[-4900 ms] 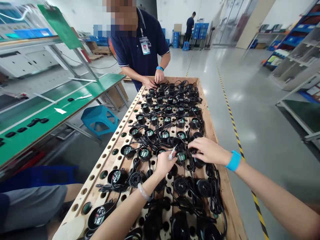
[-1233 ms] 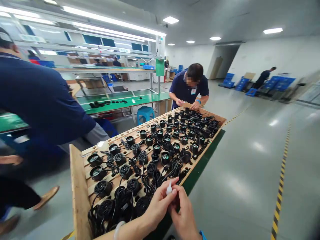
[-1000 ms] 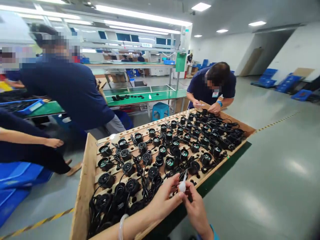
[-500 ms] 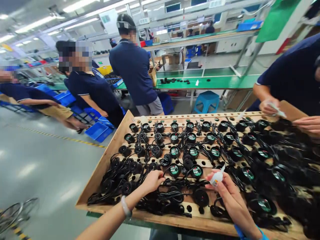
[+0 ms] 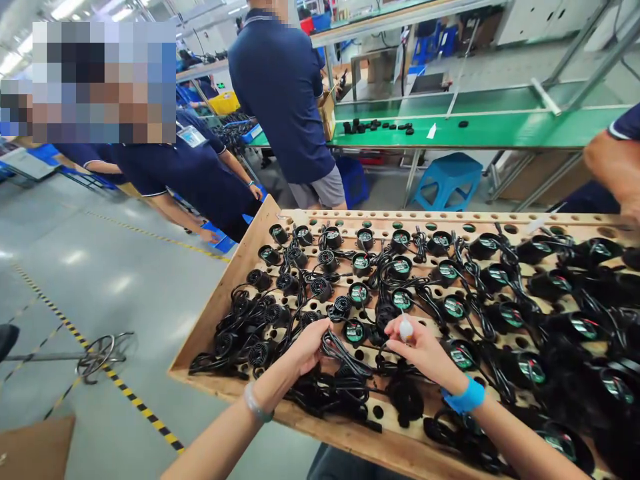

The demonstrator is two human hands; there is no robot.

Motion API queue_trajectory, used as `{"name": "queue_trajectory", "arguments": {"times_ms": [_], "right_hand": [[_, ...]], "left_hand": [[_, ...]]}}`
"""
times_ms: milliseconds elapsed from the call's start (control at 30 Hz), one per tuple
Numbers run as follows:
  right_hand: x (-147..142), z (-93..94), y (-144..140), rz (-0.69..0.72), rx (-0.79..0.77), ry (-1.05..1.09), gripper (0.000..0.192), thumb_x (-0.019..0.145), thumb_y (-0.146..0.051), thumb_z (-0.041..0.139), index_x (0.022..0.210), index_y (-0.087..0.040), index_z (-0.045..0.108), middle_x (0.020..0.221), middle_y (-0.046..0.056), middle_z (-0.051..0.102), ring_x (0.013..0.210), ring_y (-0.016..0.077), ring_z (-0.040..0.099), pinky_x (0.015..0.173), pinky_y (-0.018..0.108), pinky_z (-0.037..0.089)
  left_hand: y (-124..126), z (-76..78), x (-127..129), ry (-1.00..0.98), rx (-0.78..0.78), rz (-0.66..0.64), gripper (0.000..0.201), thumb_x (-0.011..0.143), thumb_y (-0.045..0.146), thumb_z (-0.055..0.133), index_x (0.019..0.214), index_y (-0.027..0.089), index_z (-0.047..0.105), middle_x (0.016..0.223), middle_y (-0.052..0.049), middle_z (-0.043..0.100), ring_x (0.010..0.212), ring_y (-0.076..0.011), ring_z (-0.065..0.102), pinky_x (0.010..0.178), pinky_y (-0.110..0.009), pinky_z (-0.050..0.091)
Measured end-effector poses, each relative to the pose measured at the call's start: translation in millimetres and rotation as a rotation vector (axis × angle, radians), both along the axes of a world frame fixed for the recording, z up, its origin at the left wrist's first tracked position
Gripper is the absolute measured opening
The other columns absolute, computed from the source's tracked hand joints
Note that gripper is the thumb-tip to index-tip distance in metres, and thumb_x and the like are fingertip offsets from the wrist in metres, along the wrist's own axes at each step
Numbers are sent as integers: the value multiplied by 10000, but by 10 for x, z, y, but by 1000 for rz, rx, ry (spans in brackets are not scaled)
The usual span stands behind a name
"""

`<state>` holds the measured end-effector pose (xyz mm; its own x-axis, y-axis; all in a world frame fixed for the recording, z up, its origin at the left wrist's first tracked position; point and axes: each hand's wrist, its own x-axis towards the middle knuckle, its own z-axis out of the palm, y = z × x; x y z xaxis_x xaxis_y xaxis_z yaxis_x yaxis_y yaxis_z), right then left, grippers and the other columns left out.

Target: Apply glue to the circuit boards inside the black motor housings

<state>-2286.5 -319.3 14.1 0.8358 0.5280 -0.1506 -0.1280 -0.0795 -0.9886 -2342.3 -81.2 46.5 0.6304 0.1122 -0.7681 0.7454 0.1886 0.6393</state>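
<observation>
My left hand (image 5: 311,348) is closed on a bundle of black cable (image 5: 345,355), whose loops hang out to the right of the fingers. In my right hand (image 5: 425,352) is a small white squeeze bottle (image 5: 406,329), its thin nozzle pointing up and away. Its fingers also come close to a black cable; whether they grip it I cannot tell. Just behind and between the hands stands a round black housing (image 5: 355,331) with a green circuit board showing inside. A similar housing (image 5: 401,299) sits beyond the bottle. Both stand in a wooden tray (image 5: 220,293).
Rows of black housings and coiled cables fill the tray. Another white nozzle bottle (image 5: 543,221) lies near its far edge. A co-worker's arm (image 5: 613,167) reaches in at right. Other people stand at left. Behind are a blue stool (image 5: 447,177) and a green bench (image 5: 500,130).
My left hand has taken hold of the cable bundle and lifted it a little. My right hand with the bottle has moved left, nearer to it. The view has shifted, and the co-worker's hands have drawn back.
</observation>
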Motion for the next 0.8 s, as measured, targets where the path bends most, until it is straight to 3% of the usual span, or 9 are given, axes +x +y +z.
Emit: {"name": "queue_trajectory", "arguments": {"times_ms": [133, 233, 400, 567, 667, 800], "right_hand": [[133, -7, 206, 4, -39, -4, 187, 753, -337, 643, 823, -189, 552, 826, 16, 585, 704, 137, 512, 646, 278, 439], [174, 7, 315, 32, -61, 19, 194, 775, -364, 607, 834, -185, 556, 826, 16, 583, 649, 122, 483, 578, 261, 421], [214, -39, 417, 119, -88, 45, 213, 755, -364, 628, 834, -181, 551, 829, 20, 584, 646, 120, 489, 581, 265, 436], [302, -125, 432, 215, -89, 62, 235, 774, -387, 599, 873, -181, 542, 792, 13, 570, 621, 117, 479, 579, 276, 453], [369, -152, 415, 284, -99, 48, 243, 779, -375, 585, 914, -178, 546, 786, 10, 560, 623, 122, 482, 585, 282, 449], [455, -175, 394, 390, -104, 11, 283, 773, -339, 601, 1002, -180, 549, 734, -13, 538, 646, 132, 495, 644, 290, 451]], "left_hand": [[158, 59, 43, 102, -76, -110, 223, 715, 392, 584, 757, 180, 529, 535, 69, 470, 423, -72, 446, 433, -187, 391], [246, 97, 13, 164, -128, -265, 213, 661, 355, 606, 717, 150, 615, 504, 53, 466, 403, -71, 411, 399, -183, 339], [105, 71, -53, 189, -64, -518, 188, 653, 308, 569, 543, 163, 618, 496, 6, 514, 417, -111, 440, 418, -232, 322], [-176, 33, -48, 123, 164, -608, 263, 732, 260, 496, 510, 183, 615, 499, 7, 515, 400, -118, 402, 455, -259, 339], [-304, 71, -86, 59, 356, -588, 288, 787, 234, 479, 556, 176, 643, 507, -8, 517, 528, -164, 520, 581, -267, 407], [-495, 136, -208, -20, 811, -603, 184, 836, 202, 509, 947, 164, 651, 801, -66, 652, 871, -263, 631, 793, -344, 454]]}}
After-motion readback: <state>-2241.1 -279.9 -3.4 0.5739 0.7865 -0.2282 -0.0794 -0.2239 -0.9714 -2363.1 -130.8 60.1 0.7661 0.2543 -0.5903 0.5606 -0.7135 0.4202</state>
